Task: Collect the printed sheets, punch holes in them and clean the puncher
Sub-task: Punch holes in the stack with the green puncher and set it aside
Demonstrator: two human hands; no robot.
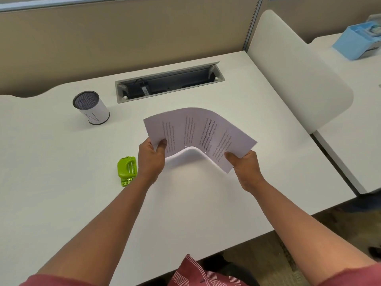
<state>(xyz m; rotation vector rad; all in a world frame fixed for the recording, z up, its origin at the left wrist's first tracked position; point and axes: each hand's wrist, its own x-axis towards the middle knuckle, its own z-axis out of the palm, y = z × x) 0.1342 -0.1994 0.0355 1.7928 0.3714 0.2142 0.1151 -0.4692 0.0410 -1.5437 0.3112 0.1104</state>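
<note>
Printed sheets (198,133) held above the white desk (61,193) near the middle of the view, bowed upward into an arch, text side up, lines too small to read. Left hand (151,159) clamped on the stack's end at about 8 o'clock from the arch's peak, thumb on top, fingers underneath. Right hand (245,170) gripping the opposite end at about 4 o'clock, thumb pressed on the printed face, fingers hidden below. Number of sheets impossible to tell. Green hole puncher (126,170) lying on the desk just beside the left wrist, at 9 o'clock from it, apart from the paper and untouched. Cylindrical mesh cup (90,109) wrapped in white paper standing at 10 o'clock from the sheets, well apart. Open cable tray (169,83) set into the desktop at 12 o'clock, lid raised, dark inside. Rounded white divider panel (299,75) at 2 o'clock, with a pale blue box (354,42) on the neighbouring desk beyond it. Red striped shirt (191,273) at 6 o'clock along the bottom edge.
</note>
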